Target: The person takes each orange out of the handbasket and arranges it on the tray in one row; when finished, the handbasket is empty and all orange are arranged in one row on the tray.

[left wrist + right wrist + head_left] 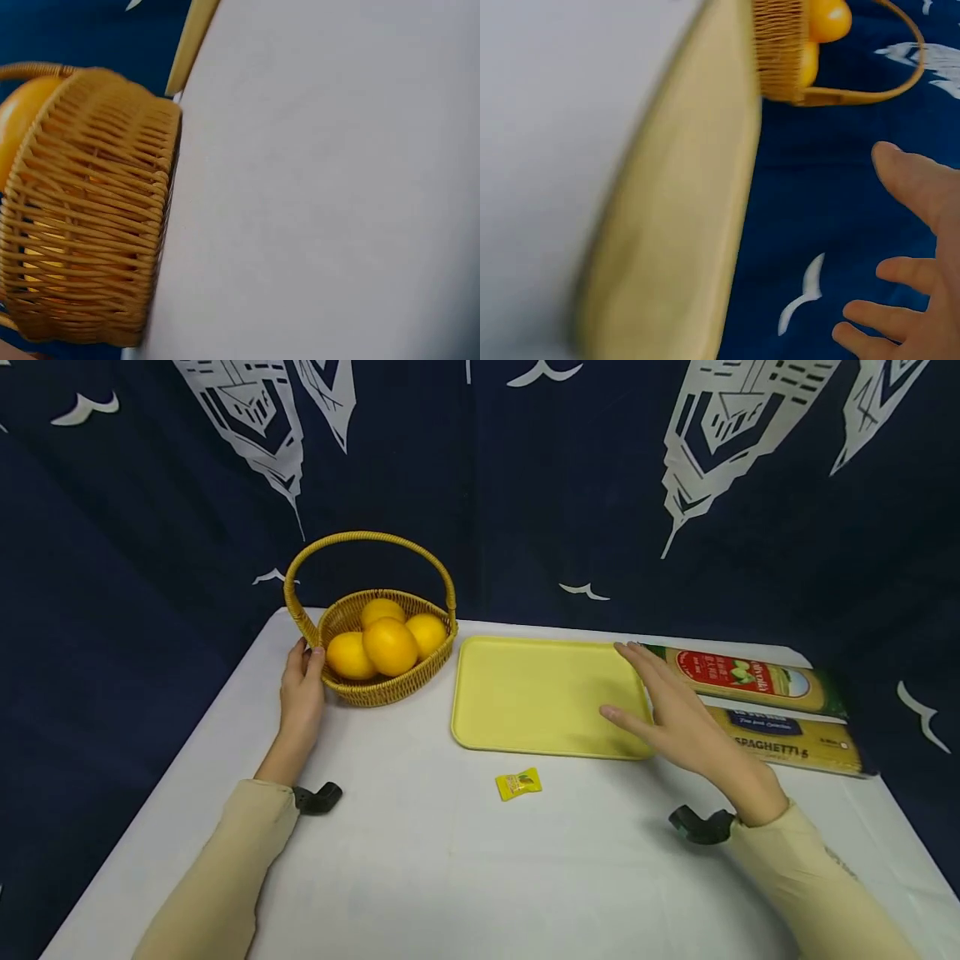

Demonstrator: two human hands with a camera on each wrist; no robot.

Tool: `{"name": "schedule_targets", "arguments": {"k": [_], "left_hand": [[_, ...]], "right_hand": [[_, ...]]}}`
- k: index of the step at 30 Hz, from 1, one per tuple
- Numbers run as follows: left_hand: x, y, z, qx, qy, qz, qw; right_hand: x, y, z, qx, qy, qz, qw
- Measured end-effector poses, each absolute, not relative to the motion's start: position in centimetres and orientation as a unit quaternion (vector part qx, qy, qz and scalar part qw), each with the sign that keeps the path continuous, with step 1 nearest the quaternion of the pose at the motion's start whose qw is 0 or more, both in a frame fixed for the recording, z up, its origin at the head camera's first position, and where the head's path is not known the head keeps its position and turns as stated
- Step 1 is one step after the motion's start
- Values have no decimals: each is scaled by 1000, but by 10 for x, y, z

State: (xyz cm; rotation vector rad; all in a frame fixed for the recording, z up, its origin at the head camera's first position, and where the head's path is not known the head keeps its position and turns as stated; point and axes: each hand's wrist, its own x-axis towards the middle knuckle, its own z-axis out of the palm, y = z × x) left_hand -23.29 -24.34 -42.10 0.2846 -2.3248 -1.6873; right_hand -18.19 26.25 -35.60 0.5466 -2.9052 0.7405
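Note:
A wicker basket [382,692] with a tall hooped handle stands at the back left of the table and has several oranges [391,647] in it. My left hand [302,702] grips its left side, thumb and fingers at the foot of the handle. In the left wrist view the woven wall of the basket [90,217] shows large, while the hand is mostly out of frame. My right hand [675,718] hovers over the right end of a yellow tray [540,693], fingers extended and thumb spread. Nothing is in that hand [930,277] in the right wrist view.
A small yellow wrapped candy [518,784] lies in front of the tray. Two spaghetti packs, one with a red label [742,672] and one with a blue label [795,743], lie right of the tray, partly behind my right hand. A dark blue curtain [510,527] hangs behind the white table [450,877].

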Motion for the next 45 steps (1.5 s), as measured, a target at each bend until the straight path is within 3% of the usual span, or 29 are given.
{"name": "schedule_targets", "arguments": {"k": [15, 28, 35, 45], "left_hand": [[-248, -251, -442, -2, -709, -699, 93], [-248, -249, -445, -3, -717, -690, 98], [-248, -251, -445, 10, -731, -675, 98], [-248, -247, -445, 36, -719, -687, 98]], "right_hand": [[-220, 156, -334, 251, -917, 309, 29], [-253, 77, -347, 294, -873, 389, 0], [-268, 27, -357, 293, -848, 441, 9], [-272, -18, -371, 297, -886, 353, 47]]}}
